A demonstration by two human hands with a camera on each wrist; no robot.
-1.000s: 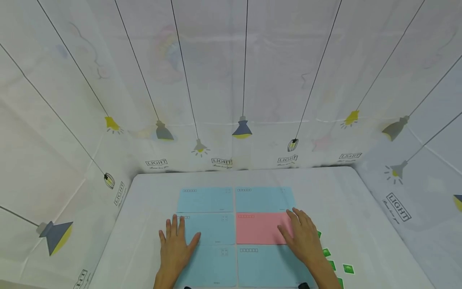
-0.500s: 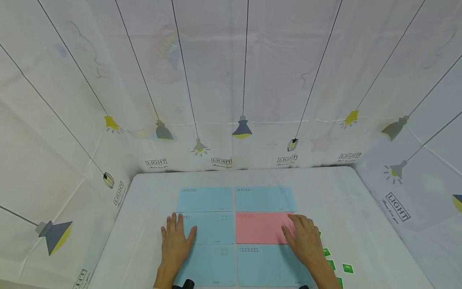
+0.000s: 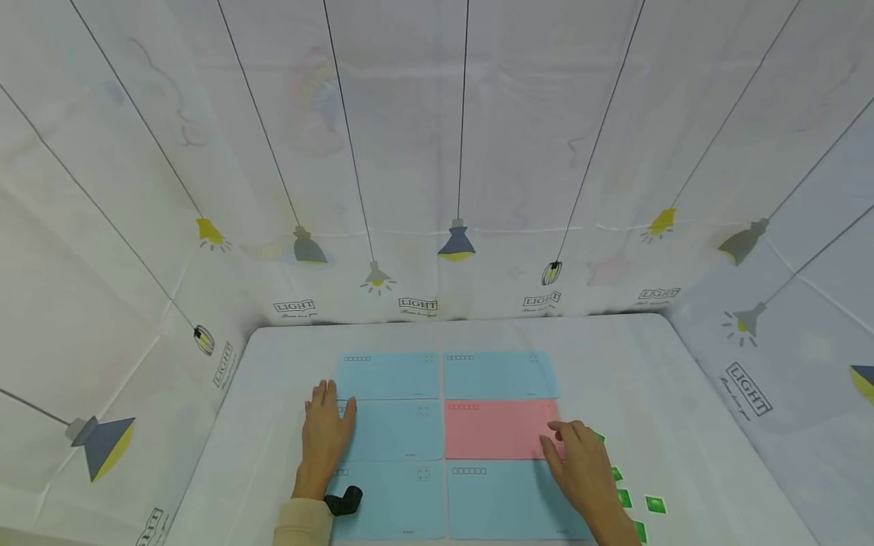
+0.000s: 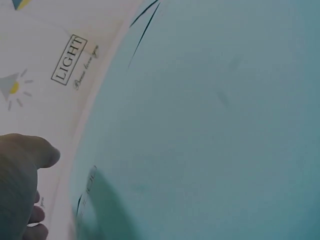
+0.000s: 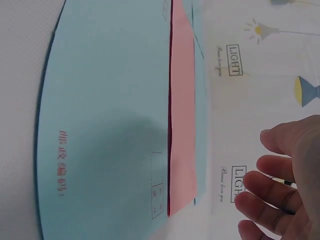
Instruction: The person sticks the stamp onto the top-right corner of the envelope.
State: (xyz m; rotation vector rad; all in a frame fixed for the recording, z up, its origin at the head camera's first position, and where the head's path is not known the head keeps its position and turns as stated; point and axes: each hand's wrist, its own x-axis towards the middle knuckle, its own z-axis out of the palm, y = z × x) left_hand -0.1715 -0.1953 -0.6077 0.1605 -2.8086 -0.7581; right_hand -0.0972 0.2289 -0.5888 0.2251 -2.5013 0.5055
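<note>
My left hand [image 3: 324, 432] is above the left end of the blue middle-left envelope [image 3: 403, 431], its fingers pointing forward and its thumb set apart. In the left wrist view the thumb [image 4: 40, 150] hangs beside a wide blue envelope [image 4: 200, 130]. Over the right end of the pink envelope [image 3: 495, 430] is my right hand [image 3: 583, 466], fingers loosely bent. Nothing shows between the fingers [image 5: 270, 187] in the right wrist view. Beside that hand, a blue envelope [image 5: 105, 100] with red print lies in front of the pink one.
More blue envelopes lie flat in two columns: top left [image 3: 388, 377], top right [image 3: 501, 375], bottom left [image 3: 396, 500] and bottom right [image 3: 508, 500]. Several small green squares [image 3: 655, 504] lie on the white table [image 3: 710, 470] at right. Lamp-printed cloth [image 3: 437, 152] surrounds it.
My left hand has moved forward and slightly left, bringing its sleeve into view. The right hand has drawn back toward the right and its fingers have bent more. The envelopes lie as before.
</note>
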